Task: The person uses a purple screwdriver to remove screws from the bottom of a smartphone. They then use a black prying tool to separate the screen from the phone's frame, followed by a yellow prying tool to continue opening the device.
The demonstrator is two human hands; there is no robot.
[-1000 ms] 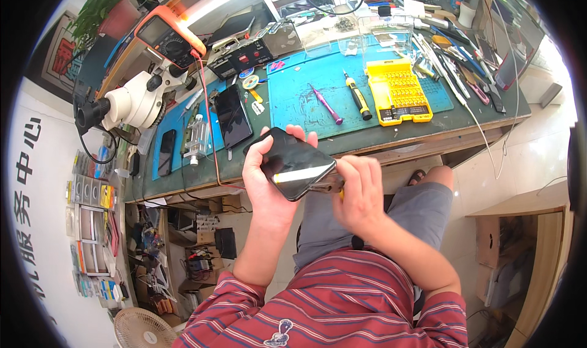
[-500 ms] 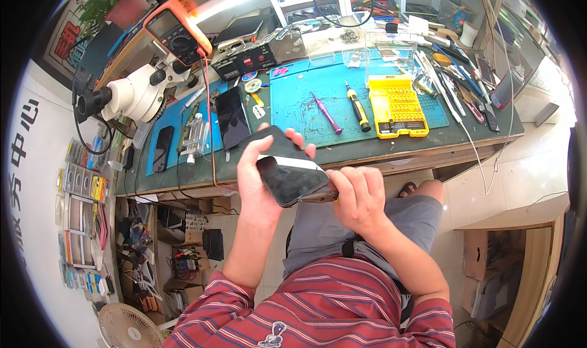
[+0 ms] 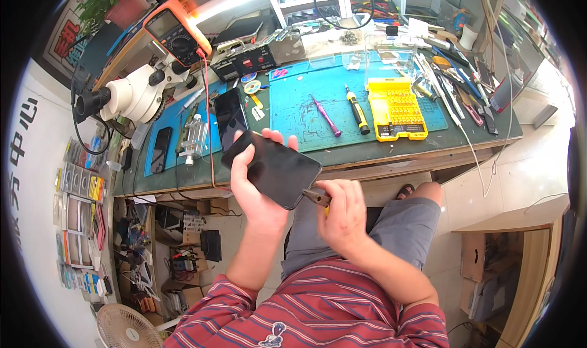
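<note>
My left hand (image 3: 259, 206) is wrapped around a black smartphone (image 3: 278, 172), thumb along its near-left edge and fingertips over the far edge. The phone is tilted above the bench's front edge, its dark glossy side up. In my right hand (image 3: 343, 218) is a pair of pliers (image 3: 317, 197) with dark metal jaws; a bit of yellow handle shows under the fingers. The jaw tips meet the phone's near-right corner; whether they pinch it cannot be seen. Behind the phone, another dark smartphone (image 3: 230, 115) lies on the bench.
On the blue mat (image 3: 293, 112) lie a purple screwdriver (image 3: 326, 115), a yellow-black screwdriver (image 3: 356, 111) and an open yellow bit case (image 3: 397, 111). A white microscope (image 3: 131, 94) and an orange multimeter (image 3: 177, 35) stand at left. A red cable (image 3: 211, 140) hangs over the bench edge.
The phone has turned and the pale reflection across it is gone. My right hand has moved left and a little down, bringing more of the pliers' jaws into view at the phone's corner.
</note>
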